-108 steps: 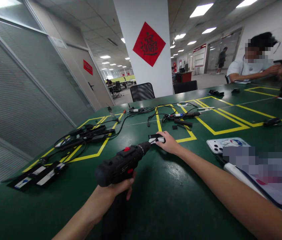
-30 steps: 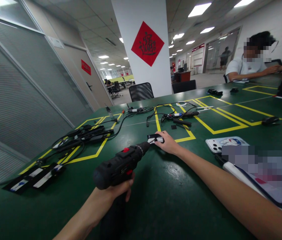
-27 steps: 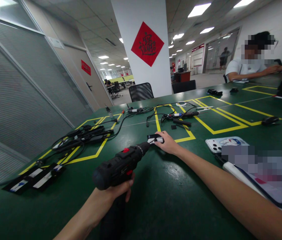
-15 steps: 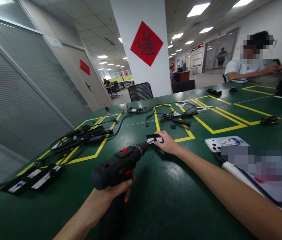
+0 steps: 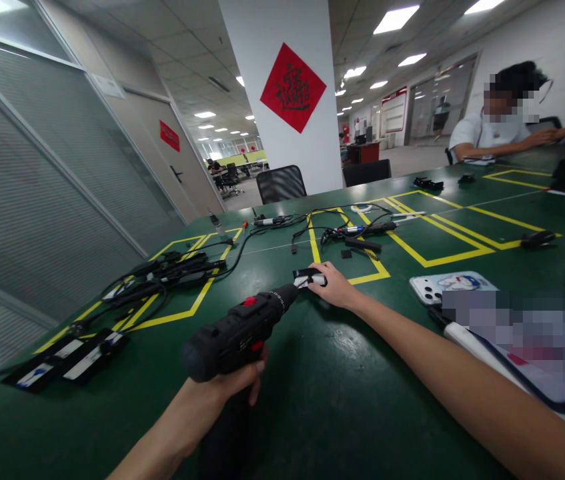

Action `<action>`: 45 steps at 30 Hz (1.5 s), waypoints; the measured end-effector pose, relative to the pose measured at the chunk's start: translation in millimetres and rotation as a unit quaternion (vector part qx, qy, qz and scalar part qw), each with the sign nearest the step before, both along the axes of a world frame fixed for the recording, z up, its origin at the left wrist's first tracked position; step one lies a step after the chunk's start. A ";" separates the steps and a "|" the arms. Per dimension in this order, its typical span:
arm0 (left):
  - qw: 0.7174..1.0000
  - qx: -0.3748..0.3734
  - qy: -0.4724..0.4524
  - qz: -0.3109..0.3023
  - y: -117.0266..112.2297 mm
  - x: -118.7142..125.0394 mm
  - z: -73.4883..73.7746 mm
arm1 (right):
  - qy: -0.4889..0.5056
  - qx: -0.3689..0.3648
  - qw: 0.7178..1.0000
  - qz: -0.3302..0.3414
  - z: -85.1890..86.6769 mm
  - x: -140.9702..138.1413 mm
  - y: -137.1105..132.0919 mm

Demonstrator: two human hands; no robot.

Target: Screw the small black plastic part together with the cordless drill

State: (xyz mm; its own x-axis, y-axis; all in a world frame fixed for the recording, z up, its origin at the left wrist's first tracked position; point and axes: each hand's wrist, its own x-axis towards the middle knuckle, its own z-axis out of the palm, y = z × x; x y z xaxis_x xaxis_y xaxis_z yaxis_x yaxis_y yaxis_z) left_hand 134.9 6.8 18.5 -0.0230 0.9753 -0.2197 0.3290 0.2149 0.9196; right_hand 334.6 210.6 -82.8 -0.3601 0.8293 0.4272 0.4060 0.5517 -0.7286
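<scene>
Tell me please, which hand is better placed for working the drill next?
Probably the left hand: it grips the power drill, whose front end points toward the small black-and-white piece. The right hand is occupied, holding that piece.

We see a green counter (image 5: 352,400) marked out in yellow tape (image 5: 459,258); on it lie tangled black cables (image 5: 177,267), two black-and-white pieces (image 5: 82,363) and, farther back, a white ring (image 5: 361,208).
</scene>
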 end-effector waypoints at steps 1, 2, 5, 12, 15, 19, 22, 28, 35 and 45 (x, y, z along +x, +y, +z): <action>1.000 0.001 0.002 0.000 0.0 -0.2 -0.2 | 0.000 -0.001 1.000 0.000 0.1 0.0 -0.1; 1.000 0.002 0.003 0.001 0.0 -0.5 -0.4 | 0.000 -0.002 1.000 0.001 0.1 0.0 -0.1; 1.000 -0.002 0.007 0.005 0.2 -0.6 -0.7 | 0.000 -0.002 1.000 0.000 -0.7 0.0 0.2; 1.000 -0.012 -0.002 0.009 -0.5 2.6 2.3 | 0.005 0.011 1.000 0.002 -3.1 -0.4 1.6; 1.000 0.000 -0.014 0.010 0.0 1.7 1.3 | 0.001 0.010 1.000 0.001 -2.8 -0.5 1.6; 1.000 -0.001 -0.012 0.005 0.7 -0.1 -0.5 | -0.004 0.008 1.000 0.000 -2.5 -0.3 2.3; 1.000 0.008 -0.020 0.011 0.6 0.3 -0.7 | -0.003 0.006 1.000 0.000 -3.3 -0.5 3.5; 1.000 0.011 -0.014 0.015 0.2 1.4 -0.6 | -0.003 0.007 1.000 0.003 -4.3 -0.6 3.7; 1.000 -0.003 -0.007 0.010 -0.6 1.0 0.4 | -0.002 0.002 1.000 0.005 -3.0 0.0 2.1; 1.000 -0.006 0.005 0.006 0.0 0.7 -0.2 | 0.003 0.005 1.000 0.000 -2.5 -0.4 1.6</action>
